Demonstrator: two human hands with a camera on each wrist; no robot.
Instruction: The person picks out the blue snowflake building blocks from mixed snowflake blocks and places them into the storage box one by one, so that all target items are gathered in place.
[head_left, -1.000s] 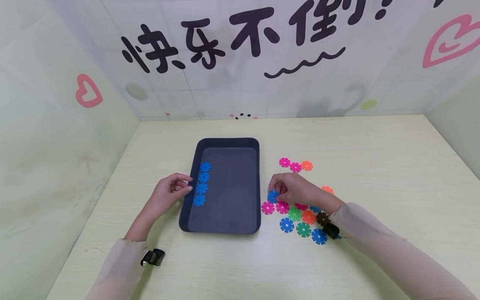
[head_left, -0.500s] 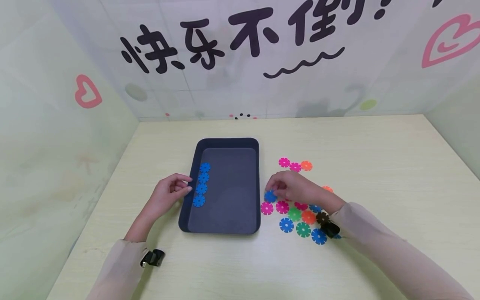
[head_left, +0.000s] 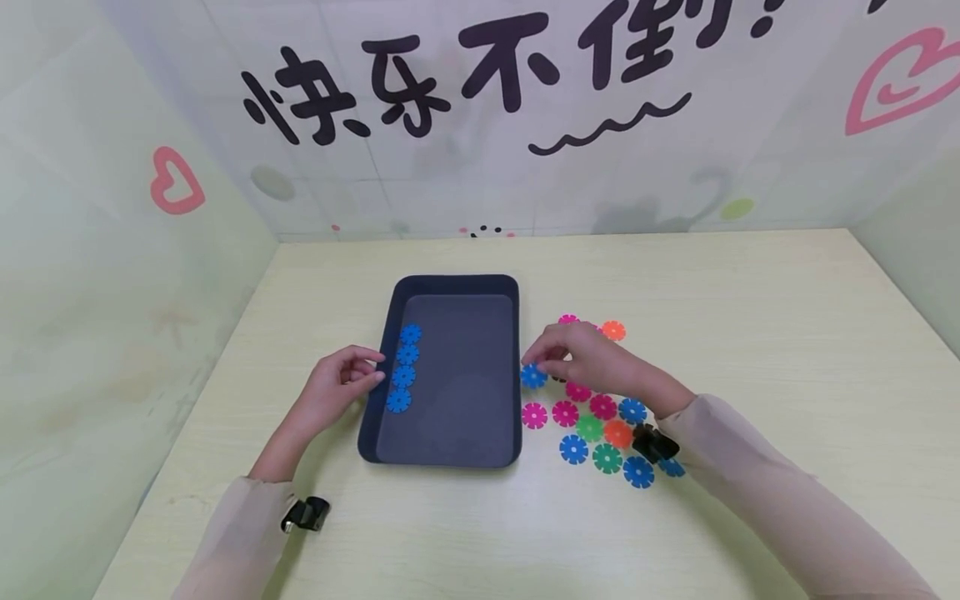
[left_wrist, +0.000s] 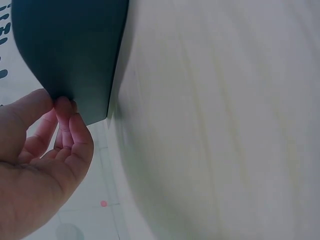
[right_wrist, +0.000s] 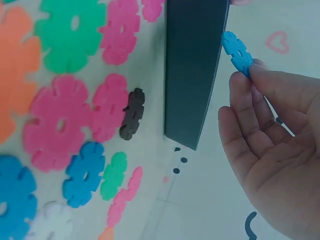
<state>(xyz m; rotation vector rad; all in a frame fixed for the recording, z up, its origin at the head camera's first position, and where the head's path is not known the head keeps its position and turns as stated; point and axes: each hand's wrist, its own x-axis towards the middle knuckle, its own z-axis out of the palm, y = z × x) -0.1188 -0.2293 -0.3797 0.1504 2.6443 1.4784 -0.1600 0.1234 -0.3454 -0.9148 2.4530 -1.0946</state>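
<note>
My right hand [head_left: 596, 358] pinches a blue snowflake disc [head_left: 533, 377] between thumb and fingertips beside the tray's right rim. In the right wrist view this blue disc [right_wrist: 237, 52] is tilted, its edge overlapping the top of the tray wall [right_wrist: 192, 75]. The dark tray [head_left: 457, 375] lies on the table with a column of several blue snowflake discs [head_left: 407, 355] along its left side. At the tray's left rim, my left hand [head_left: 341, 387] grips the edge; the left wrist view shows thumb and fingertips on the rim [left_wrist: 75, 65].
Right of the tray lie several loose snowflake discs: pink [head_left: 566, 413], green [head_left: 607, 458], orange [head_left: 618, 433], blue [head_left: 638, 472], and a black one [right_wrist: 132, 115]. Some are hidden under the right hand and wrist. A printed wall [head_left: 450, 183] stands behind the table.
The right hand has carried the blue disc left and farther from me, from over the loose discs to the tray's right rim. The left hand and tray have stayed put.
</note>
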